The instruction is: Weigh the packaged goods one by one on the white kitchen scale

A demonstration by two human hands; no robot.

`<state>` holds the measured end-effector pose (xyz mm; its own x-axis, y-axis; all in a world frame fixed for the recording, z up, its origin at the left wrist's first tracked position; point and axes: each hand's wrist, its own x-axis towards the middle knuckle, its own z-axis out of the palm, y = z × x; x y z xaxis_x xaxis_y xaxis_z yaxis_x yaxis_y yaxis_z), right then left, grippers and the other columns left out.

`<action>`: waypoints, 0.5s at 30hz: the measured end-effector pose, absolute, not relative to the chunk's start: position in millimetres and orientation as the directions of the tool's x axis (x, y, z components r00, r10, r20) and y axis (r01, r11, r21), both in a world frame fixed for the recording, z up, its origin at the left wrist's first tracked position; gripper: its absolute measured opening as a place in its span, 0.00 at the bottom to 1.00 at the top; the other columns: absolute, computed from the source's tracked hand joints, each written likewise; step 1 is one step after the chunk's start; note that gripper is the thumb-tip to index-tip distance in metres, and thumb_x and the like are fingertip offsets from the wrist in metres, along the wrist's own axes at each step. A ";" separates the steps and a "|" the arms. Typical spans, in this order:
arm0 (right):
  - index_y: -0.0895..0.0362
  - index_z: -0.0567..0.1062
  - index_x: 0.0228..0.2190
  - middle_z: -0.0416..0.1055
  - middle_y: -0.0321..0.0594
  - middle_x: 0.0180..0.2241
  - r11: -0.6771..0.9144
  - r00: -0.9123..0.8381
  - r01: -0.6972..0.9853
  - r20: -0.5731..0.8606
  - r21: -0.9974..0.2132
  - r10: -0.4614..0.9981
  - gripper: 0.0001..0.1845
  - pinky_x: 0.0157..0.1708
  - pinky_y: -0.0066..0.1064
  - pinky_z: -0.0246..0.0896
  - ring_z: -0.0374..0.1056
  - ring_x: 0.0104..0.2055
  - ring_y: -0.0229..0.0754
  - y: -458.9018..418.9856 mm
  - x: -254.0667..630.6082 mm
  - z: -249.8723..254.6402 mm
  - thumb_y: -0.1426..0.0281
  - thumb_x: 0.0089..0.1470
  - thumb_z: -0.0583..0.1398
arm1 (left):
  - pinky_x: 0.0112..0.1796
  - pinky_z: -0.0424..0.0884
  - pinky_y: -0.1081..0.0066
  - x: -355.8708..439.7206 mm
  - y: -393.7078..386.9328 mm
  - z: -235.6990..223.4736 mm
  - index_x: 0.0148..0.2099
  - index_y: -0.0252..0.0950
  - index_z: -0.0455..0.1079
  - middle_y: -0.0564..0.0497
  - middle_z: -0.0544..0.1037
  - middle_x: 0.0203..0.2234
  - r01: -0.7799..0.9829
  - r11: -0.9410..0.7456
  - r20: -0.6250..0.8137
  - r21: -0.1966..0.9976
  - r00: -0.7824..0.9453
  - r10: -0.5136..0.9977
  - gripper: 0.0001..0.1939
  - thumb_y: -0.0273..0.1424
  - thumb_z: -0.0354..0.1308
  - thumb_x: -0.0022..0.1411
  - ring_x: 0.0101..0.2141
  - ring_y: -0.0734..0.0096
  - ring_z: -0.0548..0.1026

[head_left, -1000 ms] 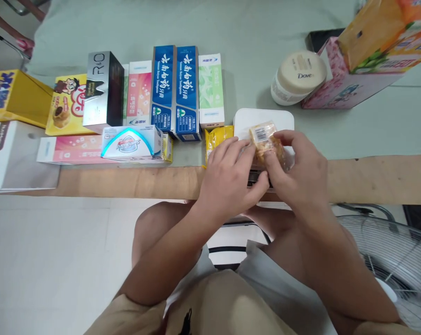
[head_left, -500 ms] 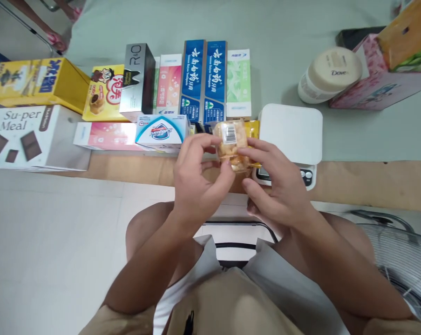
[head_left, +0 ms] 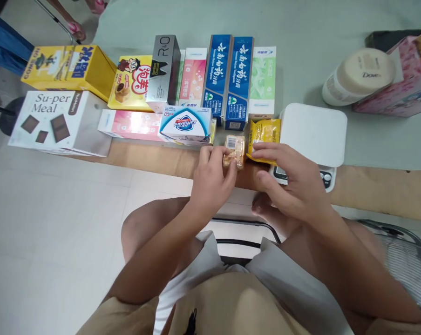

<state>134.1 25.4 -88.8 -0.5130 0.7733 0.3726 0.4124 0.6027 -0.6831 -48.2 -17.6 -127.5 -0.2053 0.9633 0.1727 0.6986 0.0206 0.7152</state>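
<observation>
My left hand (head_left: 212,179) grips a small clear-wrapped snack pack (head_left: 236,147) with a barcode label, thumb and fingers around its lower left side, low at the table's near edge. My right hand (head_left: 296,181) hovers just right of it, thumb and fingers apart, holding nothing. Under its fingertips lies a yellow packet (head_left: 265,131); whether they touch it I cannot tell. Right of that packet stands a white kitchen scale (head_left: 313,132), its display partly hidden by my right hand. A Safeguard soap box (head_left: 186,123) sits left of the snack pack.
Toothpaste boxes (head_left: 218,70) stand in a row behind. At the left are a Su-per Meal box (head_left: 60,123) and yellow snack boxes (head_left: 67,67). A Dove jar (head_left: 359,77) leans by a pink box (head_left: 388,95) at the right. Another person's foot (head_left: 77,30) shows top left.
The snack pack has been lowered to the table edge in my left hand. My right hand has come off it and moved right, uncovering more of the yellow packet. The view has shifted left.
</observation>
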 end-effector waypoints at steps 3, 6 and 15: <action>0.50 0.79 0.46 0.82 0.44 0.48 0.611 -0.493 0.408 0.399 -0.678 0.773 0.13 0.55 0.47 0.75 0.78 0.53 0.51 27.1 137.9 -83.5 0.70 0.62 0.59 | 0.48 0.76 0.58 -45.7 -18.5 -128.7 0.53 0.36 0.71 0.44 0.73 0.46 0.751 -0.023 0.180 0.660 -0.128 0.975 0.13 0.31 0.60 0.66 0.46 0.58 0.77; 0.49 0.80 0.46 0.82 0.43 0.46 0.592 -0.443 0.431 0.412 -0.681 0.796 0.13 0.53 0.47 0.75 0.79 0.51 0.51 27.6 142.3 -79.6 0.70 0.62 0.59 | 0.50 0.76 0.58 -45.0 -17.6 -132.4 0.57 0.36 0.71 0.44 0.72 0.47 0.764 -0.062 0.192 0.643 -0.082 0.978 0.17 0.28 0.60 0.65 0.48 0.58 0.76; 0.51 0.78 0.41 0.81 0.42 0.41 0.478 -0.219 0.506 0.429 -0.718 0.876 0.09 0.47 0.43 0.75 0.77 0.45 0.48 42.4 181.9 -76.4 0.66 0.61 0.59 | 0.48 0.78 0.58 -29.3 -10.6 -116.5 0.52 0.39 0.71 0.43 0.75 0.45 0.805 -0.414 0.678 0.424 0.021 0.735 0.15 0.26 0.59 0.63 0.47 0.59 0.77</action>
